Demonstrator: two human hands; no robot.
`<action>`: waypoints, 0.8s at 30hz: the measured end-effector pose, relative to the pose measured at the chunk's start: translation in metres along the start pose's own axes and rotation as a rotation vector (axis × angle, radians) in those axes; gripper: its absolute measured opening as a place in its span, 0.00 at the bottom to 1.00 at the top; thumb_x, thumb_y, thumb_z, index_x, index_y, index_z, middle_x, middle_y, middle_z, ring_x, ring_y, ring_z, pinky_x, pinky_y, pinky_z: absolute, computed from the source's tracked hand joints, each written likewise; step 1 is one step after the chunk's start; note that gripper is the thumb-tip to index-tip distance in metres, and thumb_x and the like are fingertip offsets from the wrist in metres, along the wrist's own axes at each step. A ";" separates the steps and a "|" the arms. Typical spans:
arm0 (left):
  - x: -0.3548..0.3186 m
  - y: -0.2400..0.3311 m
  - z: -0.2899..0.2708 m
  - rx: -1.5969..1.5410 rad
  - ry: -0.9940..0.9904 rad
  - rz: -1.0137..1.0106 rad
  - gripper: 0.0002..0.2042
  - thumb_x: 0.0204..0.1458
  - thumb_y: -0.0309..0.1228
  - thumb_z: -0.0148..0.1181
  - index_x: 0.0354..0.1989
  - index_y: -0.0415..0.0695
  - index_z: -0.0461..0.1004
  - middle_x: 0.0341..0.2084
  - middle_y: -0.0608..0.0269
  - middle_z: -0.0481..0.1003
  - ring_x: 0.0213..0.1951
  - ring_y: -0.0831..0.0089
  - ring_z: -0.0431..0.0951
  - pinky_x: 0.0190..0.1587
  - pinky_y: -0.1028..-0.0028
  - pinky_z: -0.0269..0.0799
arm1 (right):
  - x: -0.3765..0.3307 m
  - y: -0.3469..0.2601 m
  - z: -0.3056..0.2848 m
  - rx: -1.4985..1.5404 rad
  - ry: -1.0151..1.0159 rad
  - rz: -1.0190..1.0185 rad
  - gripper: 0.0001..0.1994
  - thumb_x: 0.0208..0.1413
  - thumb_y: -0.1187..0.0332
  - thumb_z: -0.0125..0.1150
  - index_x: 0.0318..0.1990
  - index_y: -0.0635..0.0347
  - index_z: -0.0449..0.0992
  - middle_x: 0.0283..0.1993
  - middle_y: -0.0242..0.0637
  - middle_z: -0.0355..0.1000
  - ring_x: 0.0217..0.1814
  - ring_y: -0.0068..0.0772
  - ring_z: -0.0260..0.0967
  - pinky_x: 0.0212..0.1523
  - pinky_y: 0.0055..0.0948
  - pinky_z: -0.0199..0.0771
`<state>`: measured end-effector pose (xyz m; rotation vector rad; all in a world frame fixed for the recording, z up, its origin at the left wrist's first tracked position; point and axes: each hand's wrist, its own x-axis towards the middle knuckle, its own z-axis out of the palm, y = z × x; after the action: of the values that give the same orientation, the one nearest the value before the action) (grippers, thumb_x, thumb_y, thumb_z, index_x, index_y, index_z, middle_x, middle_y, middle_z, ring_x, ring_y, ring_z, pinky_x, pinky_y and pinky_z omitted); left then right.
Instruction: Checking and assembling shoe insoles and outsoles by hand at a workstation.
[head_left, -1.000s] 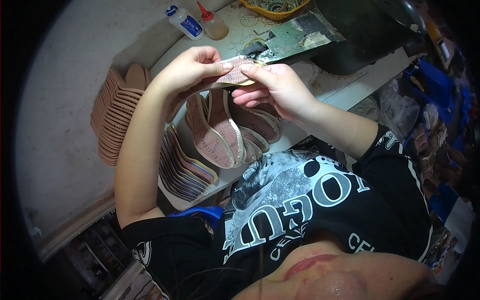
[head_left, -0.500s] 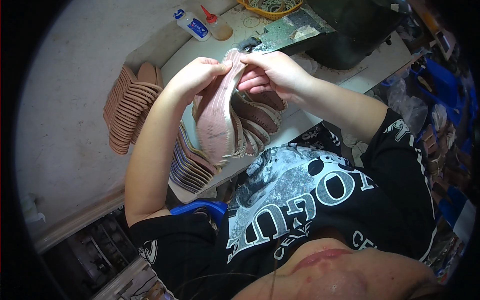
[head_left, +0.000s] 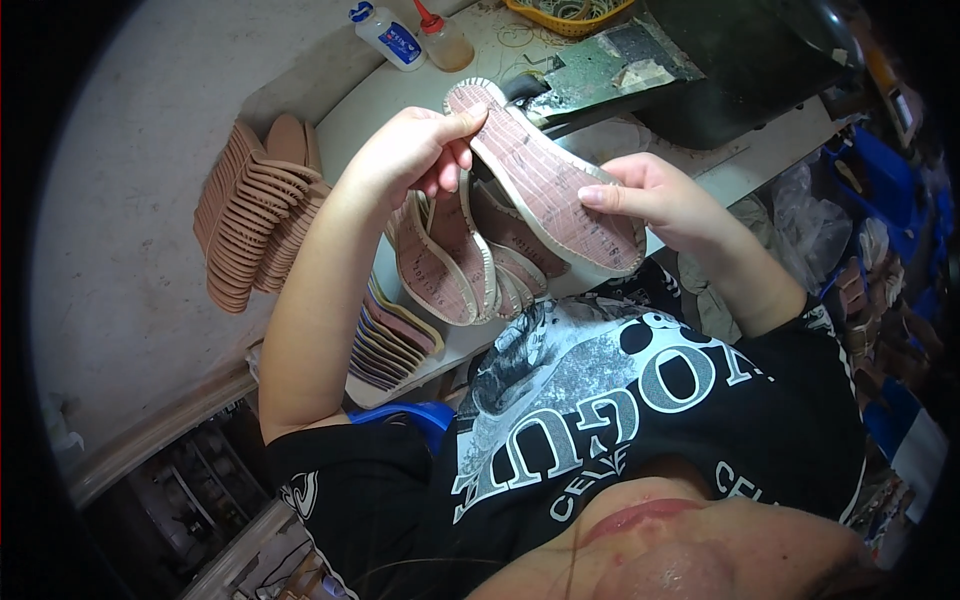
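we held one pink insole [head_left: 545, 180] up over the bench edge w/ both hands. our left hand [head_left: 410, 150] was pinched on its toe end, thumb and fingers closed on the pale trimmed rim; our right hand [head_left: 655, 200] gripped the heel end, fingers wrapped round the edge, thumb lying on the lined face. the insole sat tilted, toe up toward the white bench [head_left: 400, 95], heel down toward our chest.

progress, as far as we could judge: a few rimmed insoles [head_left: 450, 255] lay loose on the bench just below the one in hand, prob. pieces already handled. a fanned stack of plain tan insoles [head_left: 250, 225] sat to the left, well apart, no pale rim showing, so likely waiting. another stack w/ coloured edges [head_left: 390, 340] lay at the near bench edge; couldn't tell if done or not. we'd call it somewhere mid-batch, w/ plenty left.

also on the bench: two glue-type bottles [head_left: 410, 35] at the far side, a yellow basket [head_left: 570, 12] beyond, a dark machine base [head_left: 740, 70] to the right.
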<state>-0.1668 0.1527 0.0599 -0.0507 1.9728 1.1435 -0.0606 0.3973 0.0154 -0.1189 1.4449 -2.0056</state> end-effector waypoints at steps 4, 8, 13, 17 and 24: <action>0.004 0.004 -0.006 0.033 0.058 0.028 0.24 0.53 0.49 0.57 0.13 0.43 0.69 0.05 0.69 0.63 0.08 0.82 0.59 0.12 0.82 0.51 | 0.016 0.015 -0.001 0.084 0.058 0.002 0.15 0.56 0.61 0.60 0.39 0.66 0.77 0.35 0.33 0.76 0.34 0.17 0.71 0.38 0.18 0.69; 0.022 -0.012 -0.023 -0.057 0.200 0.123 0.23 0.53 0.50 0.56 0.15 0.46 0.68 0.04 0.73 0.61 0.07 0.85 0.56 0.11 0.82 0.52 | 0.040 0.008 0.025 0.213 0.092 -0.088 0.15 0.57 0.61 0.58 0.41 0.68 0.76 0.37 0.35 0.76 0.34 0.18 0.72 0.38 0.19 0.71; -0.016 -0.051 -0.007 -0.272 0.343 0.371 0.15 0.59 0.41 0.51 0.24 0.44 0.70 0.10 0.71 0.67 0.11 0.85 0.61 0.14 0.84 0.54 | 0.040 0.028 0.065 0.003 -0.048 -0.187 0.14 0.58 0.62 0.57 0.39 0.68 0.76 0.32 0.28 0.74 0.33 0.12 0.66 0.35 0.19 0.68; -0.072 -0.154 -0.001 -0.287 0.837 0.340 0.13 0.59 0.36 0.51 0.32 0.37 0.69 0.17 0.63 0.71 0.21 0.77 0.71 0.23 0.79 0.63 | 0.058 0.039 0.097 -0.111 -0.152 -0.176 0.21 0.57 0.55 0.58 0.42 0.69 0.74 0.32 0.35 0.76 0.33 0.20 0.71 0.36 0.22 0.70; -0.093 -0.215 0.082 0.879 1.110 -0.076 0.20 0.41 0.33 0.60 0.44 0.42 0.65 0.45 0.54 0.63 0.50 0.54 0.61 0.49 0.57 0.55 | 0.076 0.065 0.107 -0.798 -0.136 -0.452 0.26 0.53 0.49 0.56 0.48 0.65 0.70 0.21 0.46 0.72 0.24 0.51 0.72 0.27 0.39 0.72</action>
<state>0.0347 0.0542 -0.0472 -0.3489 3.2429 0.0114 -0.0447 0.2566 -0.0224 -0.9714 2.1811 -1.5596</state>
